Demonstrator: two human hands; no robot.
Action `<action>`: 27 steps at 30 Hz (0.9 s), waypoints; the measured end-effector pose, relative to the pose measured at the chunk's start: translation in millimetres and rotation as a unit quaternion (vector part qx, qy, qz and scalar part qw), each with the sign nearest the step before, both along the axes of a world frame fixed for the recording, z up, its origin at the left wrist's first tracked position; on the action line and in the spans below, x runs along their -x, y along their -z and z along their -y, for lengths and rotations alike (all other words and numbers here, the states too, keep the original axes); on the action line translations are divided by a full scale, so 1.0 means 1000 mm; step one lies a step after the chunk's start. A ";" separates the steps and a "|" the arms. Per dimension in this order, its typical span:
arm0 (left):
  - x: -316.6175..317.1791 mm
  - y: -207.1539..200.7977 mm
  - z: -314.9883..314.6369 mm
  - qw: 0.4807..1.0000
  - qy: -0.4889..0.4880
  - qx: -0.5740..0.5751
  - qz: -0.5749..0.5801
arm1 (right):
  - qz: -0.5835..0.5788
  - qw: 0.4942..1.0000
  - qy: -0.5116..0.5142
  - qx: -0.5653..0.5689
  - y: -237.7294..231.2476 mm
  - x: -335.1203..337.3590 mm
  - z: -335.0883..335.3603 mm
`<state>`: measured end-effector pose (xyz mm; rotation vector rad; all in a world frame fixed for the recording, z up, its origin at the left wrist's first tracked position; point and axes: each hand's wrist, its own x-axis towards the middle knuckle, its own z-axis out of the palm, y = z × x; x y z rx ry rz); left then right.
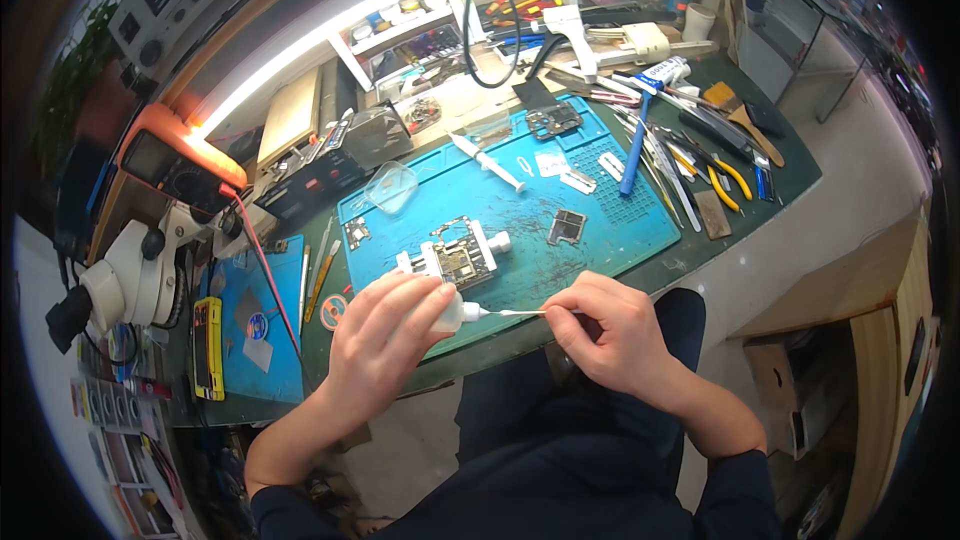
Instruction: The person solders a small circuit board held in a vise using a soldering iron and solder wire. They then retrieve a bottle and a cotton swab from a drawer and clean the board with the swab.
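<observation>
My left hand is wrapped round a translucent squeeze bottle, tipped sideways so its white nozzle points right. Between the thumb and fingers of my right hand is a thin cotton swab, its white tip meeting or nearly meeting the nozzle. Just beyond my left hand, a metal clamp holder grips a circuit board on the blue work mat. A small dark square part lies farther right on the mat.
A white syringe, a clear plastic box and another board lie on the mat. Pliers, tweezers and brushes crowd the right. An orange multimeter and a microscope stand at left. A black cable loop hangs at the back.
</observation>
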<state>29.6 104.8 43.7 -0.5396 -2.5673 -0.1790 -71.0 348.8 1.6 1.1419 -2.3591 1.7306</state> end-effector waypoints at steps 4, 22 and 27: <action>0.009 0.018 0.035 0.944 -0.086 -0.318 0.007 | 0.093 0.993 0.029 0.066 0.008 0.011 -0.002; 0.019 0.042 0.091 0.898 -0.185 -0.397 0.040 | -0.291 0.949 -0.066 -0.098 -0.013 0.065 0.082; 0.005 0.040 0.087 0.945 -0.122 -0.303 -0.028 | -0.302 0.946 -0.069 -0.097 -0.003 0.077 0.087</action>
